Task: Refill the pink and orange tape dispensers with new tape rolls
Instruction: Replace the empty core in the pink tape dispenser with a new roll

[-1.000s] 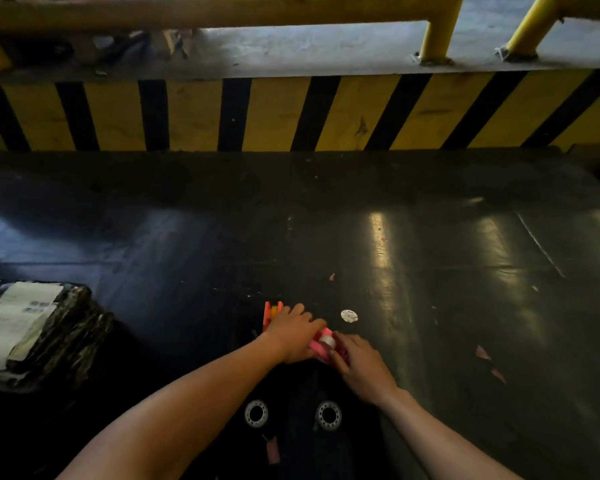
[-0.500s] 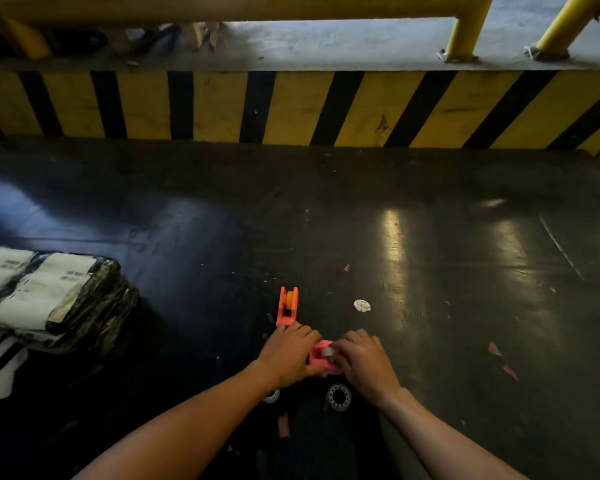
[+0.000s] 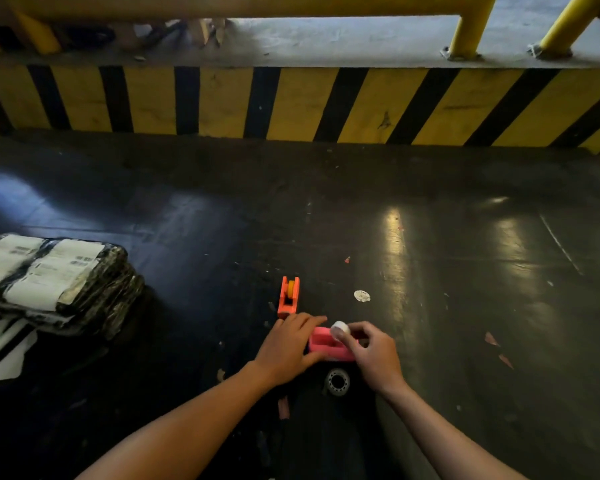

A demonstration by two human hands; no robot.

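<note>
A: Risk from here?

B: Could tip the pink dispenser (image 3: pixel 328 348) if pressed off-centre. Left hand (image 3: pixel 288 348) clamped on its left end, pinning it to the dark floor (image 3: pixel 430 306); right hand (image 3: pixel 371 355) pinching a small white roll (image 3: pixel 340 330) just above the slot. Might jam if dropped in tilted.

A: And the orange dispenser (image 3: pixel 288 296)?

B: Standing just beyond the left hand, easily knocked.

A: Hard to make out?

B: Slot mostly hidden behind fingers. Ring-shaped spool (image 3: pixel 337 382) near the wrists; new or spent, cannot tell. Dim, blurred.
</note>
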